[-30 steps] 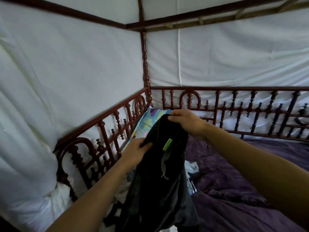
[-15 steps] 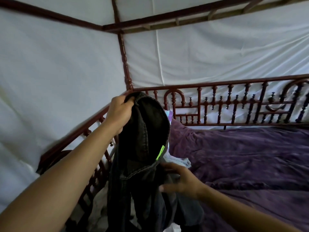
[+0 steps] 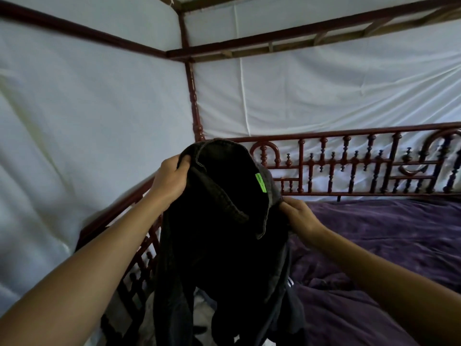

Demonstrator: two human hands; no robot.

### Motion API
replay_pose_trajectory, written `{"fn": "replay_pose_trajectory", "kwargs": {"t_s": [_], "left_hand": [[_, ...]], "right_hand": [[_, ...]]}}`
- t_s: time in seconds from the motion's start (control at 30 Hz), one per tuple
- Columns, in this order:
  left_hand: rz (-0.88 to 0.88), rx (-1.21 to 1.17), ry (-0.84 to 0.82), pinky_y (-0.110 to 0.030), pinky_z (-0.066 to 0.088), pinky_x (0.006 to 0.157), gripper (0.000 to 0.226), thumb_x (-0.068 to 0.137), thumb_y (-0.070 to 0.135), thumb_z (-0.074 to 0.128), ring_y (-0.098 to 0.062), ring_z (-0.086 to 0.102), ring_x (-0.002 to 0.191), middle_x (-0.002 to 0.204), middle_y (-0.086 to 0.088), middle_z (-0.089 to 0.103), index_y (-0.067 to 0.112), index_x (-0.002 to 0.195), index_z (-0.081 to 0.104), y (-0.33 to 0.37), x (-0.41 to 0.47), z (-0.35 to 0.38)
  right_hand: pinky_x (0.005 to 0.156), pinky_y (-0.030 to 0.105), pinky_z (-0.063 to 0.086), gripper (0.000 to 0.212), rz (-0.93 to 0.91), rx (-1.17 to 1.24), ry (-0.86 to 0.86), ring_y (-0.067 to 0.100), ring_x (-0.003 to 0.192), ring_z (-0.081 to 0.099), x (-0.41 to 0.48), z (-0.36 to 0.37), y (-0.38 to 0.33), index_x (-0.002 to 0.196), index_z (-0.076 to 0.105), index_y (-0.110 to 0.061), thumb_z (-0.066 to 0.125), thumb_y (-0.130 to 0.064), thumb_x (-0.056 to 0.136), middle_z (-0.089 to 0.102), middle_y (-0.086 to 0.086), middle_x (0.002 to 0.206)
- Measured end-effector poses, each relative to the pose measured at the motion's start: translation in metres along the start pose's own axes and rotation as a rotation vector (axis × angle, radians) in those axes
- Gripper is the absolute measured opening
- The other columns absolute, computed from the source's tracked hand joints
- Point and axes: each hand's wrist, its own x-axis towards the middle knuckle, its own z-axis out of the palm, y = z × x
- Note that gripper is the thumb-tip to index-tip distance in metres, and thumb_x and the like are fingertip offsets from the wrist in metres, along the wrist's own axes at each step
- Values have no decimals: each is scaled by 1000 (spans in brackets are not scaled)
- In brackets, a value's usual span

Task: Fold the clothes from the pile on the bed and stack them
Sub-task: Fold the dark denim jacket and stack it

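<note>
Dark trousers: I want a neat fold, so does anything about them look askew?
Yes. The dark trousers hang lopsided: the left hand grips the waistband higher than the right hand, so they twist and bunch.

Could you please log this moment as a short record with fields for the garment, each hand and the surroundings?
garment: dark garment, held up in the air, waist open toward the camera, green tag inside
left hand: grips the waistband, the higher of the two
right hand: pinches the opposite edge, lower
bed: purple bedcover, wooden railing behind
backdrop: white cloth
fold: not yet started
</note>
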Motion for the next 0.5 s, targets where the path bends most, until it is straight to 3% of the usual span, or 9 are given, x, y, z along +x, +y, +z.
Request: {"fn": "replay_pose_trajectory", "kwargs": {"t_s": [0.07, 0.13, 0.23, 0.33, 0.43, 0.5], "left_hand": [[32, -38, -9, -24, 41, 64, 32, 102, 35, 37, -4, 57, 75, 79, 11, 61, 24, 80, 58, -1, -1, 0], [101, -11, -37, -24, 39, 63, 36, 102, 38, 37, 0, 54, 70, 73, 15, 58, 22, 77, 59, 0, 1, -6], [182, 86, -158, -29, 35, 58, 54, 96, 55, 38, -1, 44, 51, 56, 7, 45, 16, 60, 46, -1, 0, -16], [248, 181, -351, -36, 42, 63, 70, 77, 78, 42, -15, 52, 60, 66, -8, 55, 9, 70, 54, 5, -16, -14], [369, 289, -501, -18, 44, 59, 59, 57, 89, 55, 0, 60, 67, 74, 13, 63, 37, 85, 52, 9, -33, -6], [429, 441, -596, -15, 46, 64, 78, 43, 91, 63, 3, 59, 73, 79, 23, 59, 49, 105, 43, 7, -41, 2]], "right_hand": [[75, 30, 56, 16, 36, 4, -165, 31, 87, 68, 6, -10, -15, 100, 67, -3, 55, -12, 93, 73, 14, 94], [88, 35, 53, 31, 148, -49, -350, 29, 103, 67, 3, -20, -23, 113, 66, -11, 67, -21, 83, 70, 12, 111], [95, 39, 50, 44, 227, -193, -477, 30, 109, 64, -3, -52, -30, 119, 64, -12, 75, -25, 78, 67, 12, 118], [93, 39, 52, 44, 203, -290, -469, 32, 107, 65, -8, -82, -51, 115, 68, -10, 78, -30, 77, 68, 15, 116], [78, 33, 56, 41, 111, -342, -326, 31, 94, 70, -11, -98, -78, 100, 74, -12, 82, -37, 68, 72, 15, 103], [70, 30, 56, 41, 20, -338, -191, 29, 82, 71, -14, -106, -95, 90, 74, -11, 83, -39, 62, 73, 15, 92]]}}
